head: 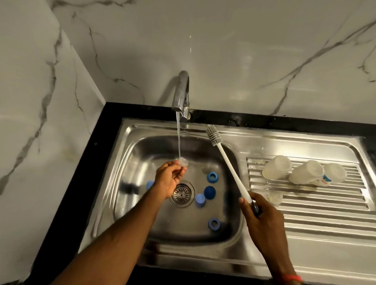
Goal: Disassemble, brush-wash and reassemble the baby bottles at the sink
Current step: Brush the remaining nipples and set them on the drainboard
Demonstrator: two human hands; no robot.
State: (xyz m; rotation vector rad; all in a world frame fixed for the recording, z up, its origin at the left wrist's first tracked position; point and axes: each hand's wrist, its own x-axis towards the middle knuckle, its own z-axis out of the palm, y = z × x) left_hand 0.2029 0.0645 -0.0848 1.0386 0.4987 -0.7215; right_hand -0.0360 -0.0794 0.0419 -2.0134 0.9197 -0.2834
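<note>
In the lower right, the right hand (259,211) is gripping the bottle brush (227,163) by its handle, bristles pointing up and away. At the centre, the left hand (168,180) is pinching a small clear teat (184,162) at its fingertips, under the water stream (178,137). I judge this is the rinsing step. Next, the teat is probably going to the drainboard (308,210), near the bottles (276,166) at the right.

basin (139,153) floor: blue caps (210,192) ring the drain (181,193) | right rim: brush (229,165) slants across | drainboard (319,211): bottles (305,172) block the back, near ridges free
</note>
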